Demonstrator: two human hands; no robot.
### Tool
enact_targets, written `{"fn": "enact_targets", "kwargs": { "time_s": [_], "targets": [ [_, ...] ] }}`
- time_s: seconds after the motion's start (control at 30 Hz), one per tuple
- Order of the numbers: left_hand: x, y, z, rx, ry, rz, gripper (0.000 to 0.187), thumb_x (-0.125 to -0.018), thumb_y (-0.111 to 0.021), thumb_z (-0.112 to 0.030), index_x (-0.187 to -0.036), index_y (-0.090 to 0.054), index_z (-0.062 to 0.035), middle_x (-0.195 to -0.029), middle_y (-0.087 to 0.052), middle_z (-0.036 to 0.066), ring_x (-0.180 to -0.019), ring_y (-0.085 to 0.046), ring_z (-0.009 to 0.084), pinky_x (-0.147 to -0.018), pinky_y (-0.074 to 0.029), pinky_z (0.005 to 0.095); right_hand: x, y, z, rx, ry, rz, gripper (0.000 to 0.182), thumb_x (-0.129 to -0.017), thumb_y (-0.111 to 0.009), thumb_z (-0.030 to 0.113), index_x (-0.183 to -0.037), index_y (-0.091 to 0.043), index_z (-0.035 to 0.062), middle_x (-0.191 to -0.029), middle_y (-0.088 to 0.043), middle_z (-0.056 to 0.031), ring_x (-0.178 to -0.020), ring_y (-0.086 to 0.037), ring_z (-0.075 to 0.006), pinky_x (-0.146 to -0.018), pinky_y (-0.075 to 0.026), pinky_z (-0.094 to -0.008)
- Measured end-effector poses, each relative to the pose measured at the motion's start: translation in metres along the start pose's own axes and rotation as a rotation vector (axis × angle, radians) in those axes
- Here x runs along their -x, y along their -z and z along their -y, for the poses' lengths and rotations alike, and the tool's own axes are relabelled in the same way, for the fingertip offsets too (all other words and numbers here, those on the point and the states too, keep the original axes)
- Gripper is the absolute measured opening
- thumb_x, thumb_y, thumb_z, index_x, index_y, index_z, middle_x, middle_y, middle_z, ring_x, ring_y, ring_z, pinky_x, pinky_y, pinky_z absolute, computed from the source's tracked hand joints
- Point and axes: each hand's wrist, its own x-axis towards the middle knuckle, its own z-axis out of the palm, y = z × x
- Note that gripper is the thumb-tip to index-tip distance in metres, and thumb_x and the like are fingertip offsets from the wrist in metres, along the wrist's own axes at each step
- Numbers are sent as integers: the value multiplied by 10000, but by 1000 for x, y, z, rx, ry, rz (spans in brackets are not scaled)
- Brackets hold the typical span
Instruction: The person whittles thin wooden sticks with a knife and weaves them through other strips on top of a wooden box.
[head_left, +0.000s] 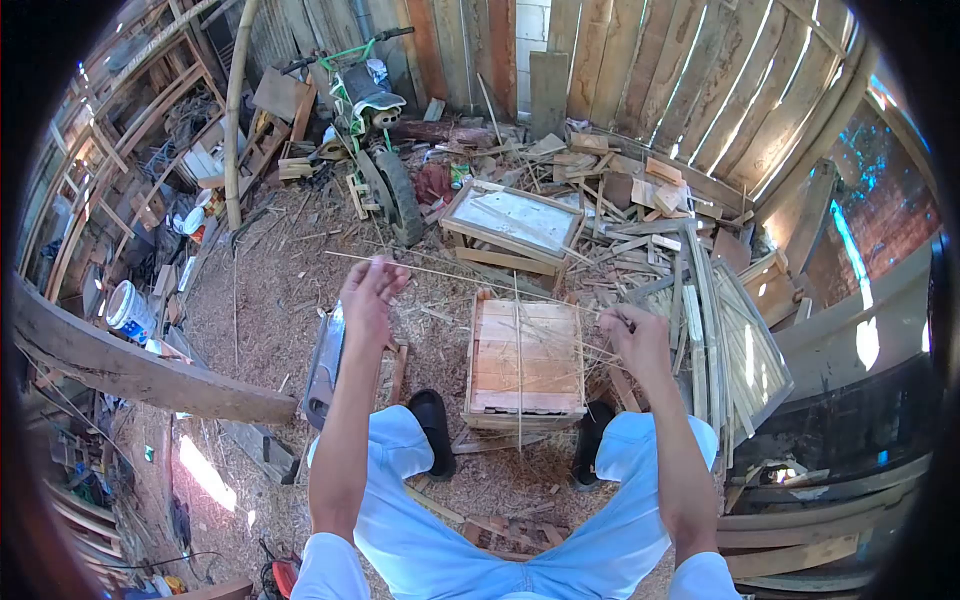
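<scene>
A long, thin wooden strip (460, 275) stretches between my two hands, above the ground. My left hand (368, 300) is raised, its fingertips pinched at the strip near its left end. On the right, my right hand (638, 342) has curled fingers closed round the strip's other end. Between my feet stands a slatted wooden box (530, 365) with pale boards on top. Another thin strip (519, 345) lies lengthwise across those boards, and several fine slivers overlap the box's right side near my right hand.
A framed wooden panel (515, 215) lies beyond the box. Scrap wood (640, 185) is heaped behind it, beside a green-framed motorbike (375, 130). A long beam (150, 360) crosses the left side, near a white bucket (130, 310). Wooden frames (735, 340) lean at right.
</scene>
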Motion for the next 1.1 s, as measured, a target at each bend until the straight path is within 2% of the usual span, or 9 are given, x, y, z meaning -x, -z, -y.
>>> {"fn": "enact_targets", "kwargs": {
  "time_s": [0.17, 0.23, 0.27, 0.33, 0.5, 0.57, 0.63, 0.87, 1.1],
  "targets": [
    [-15, 29, -2, -135, -132, -183, 276, -863, -635, -91, -1088, -526, 23, -997, -610, 126, -854, -616, 200, -784, -512, 312, -3, 6, -2, -76, 11, 22, 118, -789, -665, 132, -872, -703, 57, -735, -659, -159, -648, -626, -321, -606, -472, -361],
    [-8, 17, -6, -1034, -831, -677, 394, -815, -672, -103, -1162, -522, 7, -1040, -604, 129, -1011, -565, 278, -970, -382, 426, -2, 7, -2, -25, 105, 6, 117, -788, -667, 133, -873, -703, 63, -721, -649, -163, -634, -620, -315, -602, -470, -361],
    [-4, 12, -9, -1031, -833, -675, 394, -815, -672, -103, -1162, -522, 7, -1040, -604, 129, -1011, -565, 278, -970, -382, 426, -3, 6, -3, -24, 106, 2, 117, -788, -667, 133, -873, -703, 63, -721, -649, -163, -634, -620, -315, -602, -470, -361],
    [22, -21, -24, -1348, -1083, -92, 459, -768, -700, -135, -1192, -540, -59, -1070, -607, 105, -1121, -506, 308, -1058, -241, 479, -4, 5, -3, 62, 135, 26, 126, -799, -661, 109, -892, -704, 36, -716, -677, -120, -622, -633, -219, -606, -470, -303],
    [55, -50, 16, -1308, -954, 594, 238, -787, -677, -126, -1020, -645, -88, -998, -642, 85, -951, -599, 268, -888, -421, 413, -5, 0, 3, 21, 112, 11, 123, -779, -681, 156, -863, -705, 69, -742, -650, -160, -672, -632, -311, -632, -480, -354],
    [67, -56, 19, -1213, -362, 764, 141, -813, -651, -135, -926, -664, -52, -865, -652, 116, -738, -631, 276, -685, -492, 379, -8, 0, -2, 16, 143, -29, 124, -780, -680, 155, -867, -705, 69, -744, -652, -157, -672, -636, -306, -633, -481, -349],
    [65, -54, 26, -1178, -592, 760, 136, -849, -620, -170, -869, -663, -43, -792, -656, 122, -679, -633, 305, -589, -495, 371, -13, 3, -5, -28, -15, -22, 132, -779, -677, 149, -893, -713, 91, -762, -665, -146, -660, -641, -284, -642, -483, -335],
    [69, -58, 21, -1094, -387, 554, 177, -861, -621, -172, -944, -666, -23, -801, -661, 150, -641, -615, 277, -594, -475, 362, -17, 12, -5, -138, -134, -201, 257, -951, -510, 207, -1085, -639, 29, -746, -658, -25, -569, -512, -72, -546, -406, -235],
    [81, -74, 36, -939, -302, 549, 184, -871, -628, -173, -951, -670, -12, -713, -644, 161, -527, -569, 226, -518, -433, 336, 6, -24, 12, -827, -240, 466, 318, -982, -467, 202, -1252, -533, 46, -782, -579, -19, -520, -369, -44, -484, -333, -188]
  ]
}}
